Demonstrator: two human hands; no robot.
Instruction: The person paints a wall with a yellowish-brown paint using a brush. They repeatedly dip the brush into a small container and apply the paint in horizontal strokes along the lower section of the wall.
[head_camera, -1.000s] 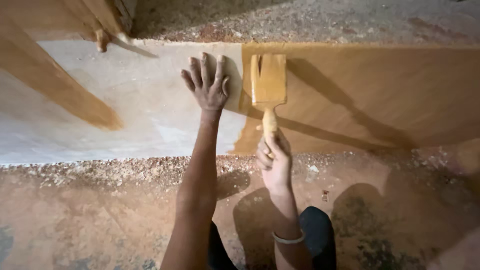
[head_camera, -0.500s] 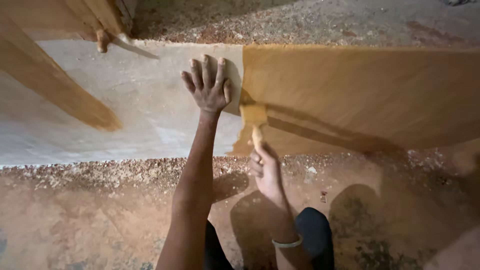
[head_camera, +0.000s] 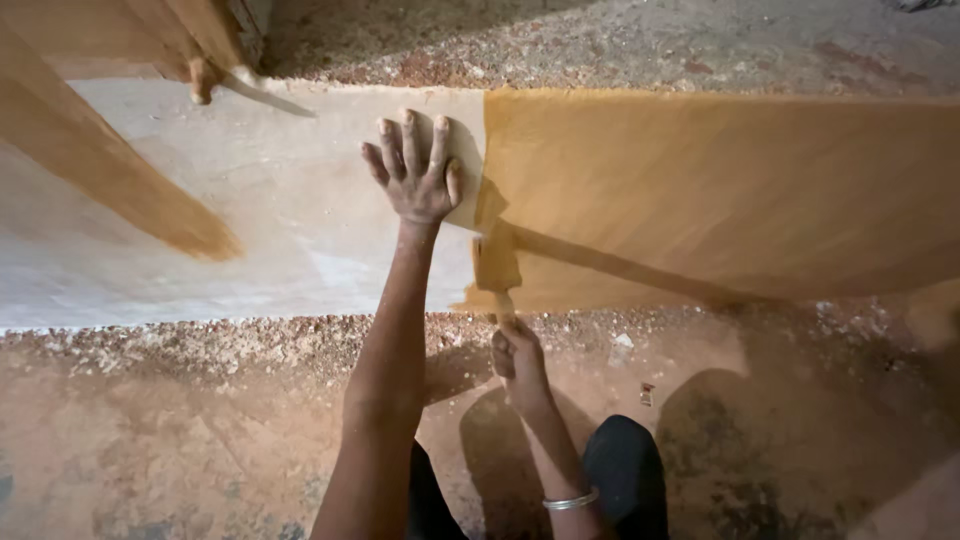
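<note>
A wide wooden board (head_camera: 250, 220) lies flat on the ground. Its right part (head_camera: 720, 190) is coated ochre-brown, its left part is pale and bare. My left hand (head_camera: 415, 170) rests flat on the bare wood with fingers spread, just left of the coated edge. My right hand (head_camera: 515, 355) grips the handle of a flat paintbrush (head_camera: 497, 265), whose bristles lie on the board's near edge at the boundary of the coated area. A metal bangle (head_camera: 570, 500) circles my right wrist.
Sawdust and wood chips (head_camera: 200, 340) cover the dirt floor along the board's near side and beyond its far edge. A brown wooden beam (head_camera: 110, 170) crosses the board's left part at a slant. My dark-clothed knee (head_camera: 625, 470) is at the bottom.
My right hand has drawn the paintbrush toward me, from the board's far part down to its near edge. My left hand has stayed flat in place.
</note>
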